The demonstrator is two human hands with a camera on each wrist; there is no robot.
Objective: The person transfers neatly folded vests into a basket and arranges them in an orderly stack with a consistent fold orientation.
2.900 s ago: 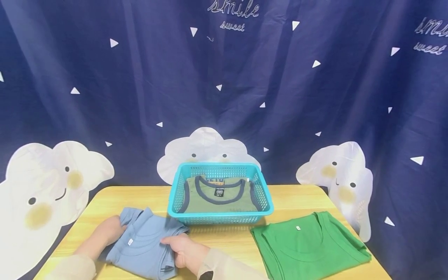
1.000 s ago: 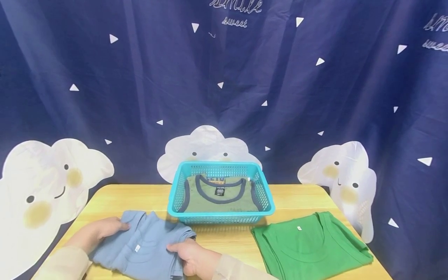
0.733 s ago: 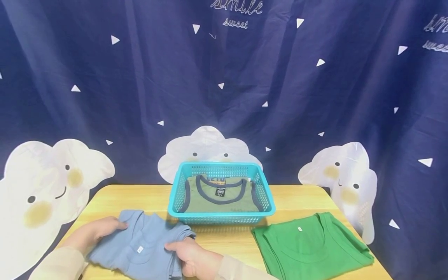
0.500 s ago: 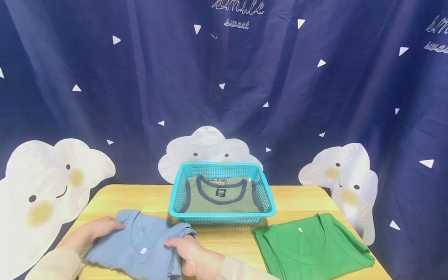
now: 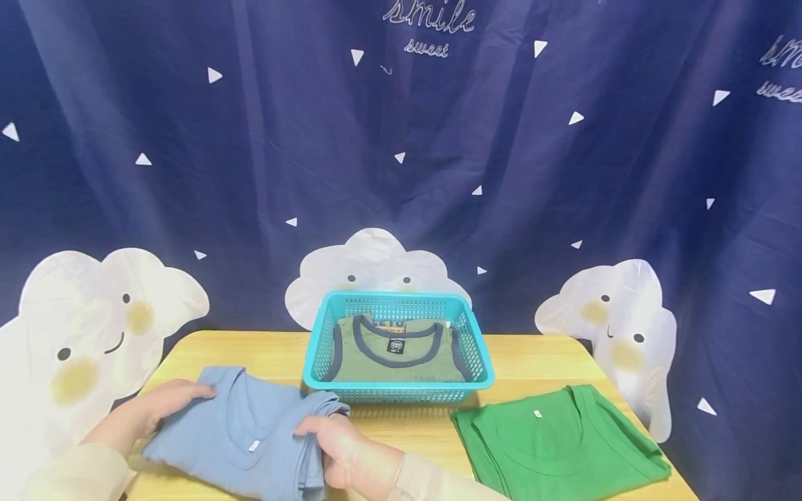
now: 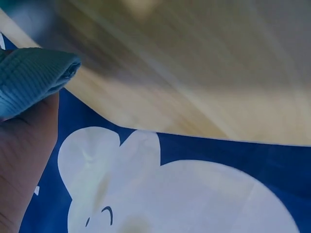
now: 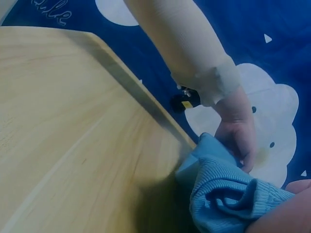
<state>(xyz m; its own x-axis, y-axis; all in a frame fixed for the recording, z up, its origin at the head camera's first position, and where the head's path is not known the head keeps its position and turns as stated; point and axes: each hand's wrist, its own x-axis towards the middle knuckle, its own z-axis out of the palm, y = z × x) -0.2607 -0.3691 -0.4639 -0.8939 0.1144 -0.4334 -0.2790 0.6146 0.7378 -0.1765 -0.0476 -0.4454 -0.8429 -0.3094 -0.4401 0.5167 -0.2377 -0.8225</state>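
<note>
r hand grips shirt; wood tbl, curtain

A pale wooden table stands before me, its far corners rounded, with a turquoise basket sitting toward the far edge. A green shirt lies folded, near right of the basket; near left, I can't tell whether the blue shirt touches the table.
</note>
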